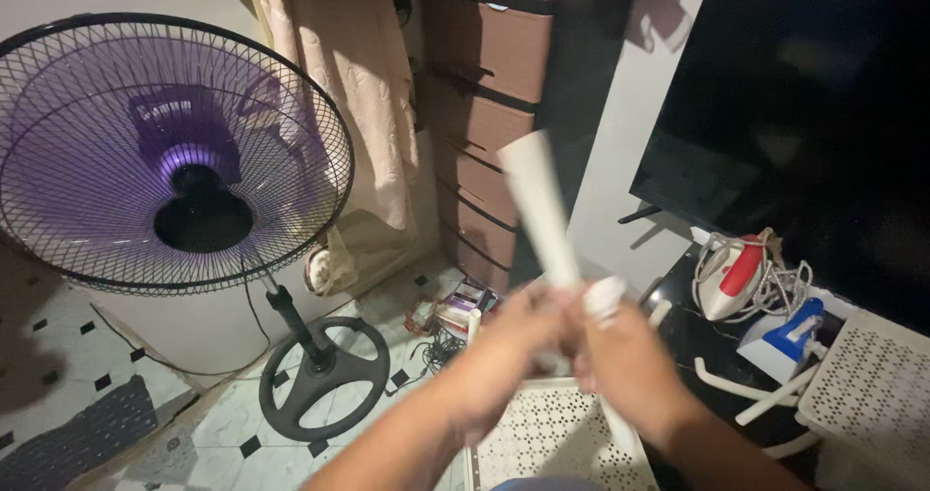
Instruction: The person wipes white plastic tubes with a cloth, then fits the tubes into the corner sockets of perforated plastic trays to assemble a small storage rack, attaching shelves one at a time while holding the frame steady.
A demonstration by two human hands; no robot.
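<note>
My left hand [504, 346] and my right hand [625, 355] meet at the centre of the head view, both wrapped around the lower end of a white tube [538, 205] that points up and slightly left. The image of the hands is blurred. A white cap or fitting [603, 297] shows at the top of my right fist. Just below the hands lies a white perforated plastic panel [547, 433], with thin white tubes [746, 389] lying to the right of it.
A standing fan [174, 152] with purple blades runs at the left on a round base [325, 375]. A brown drawer unit [484, 113] stands behind. A dark television [804, 113], a red-and-white iron [731, 273] and another perforated panel [872, 394] are at the right.
</note>
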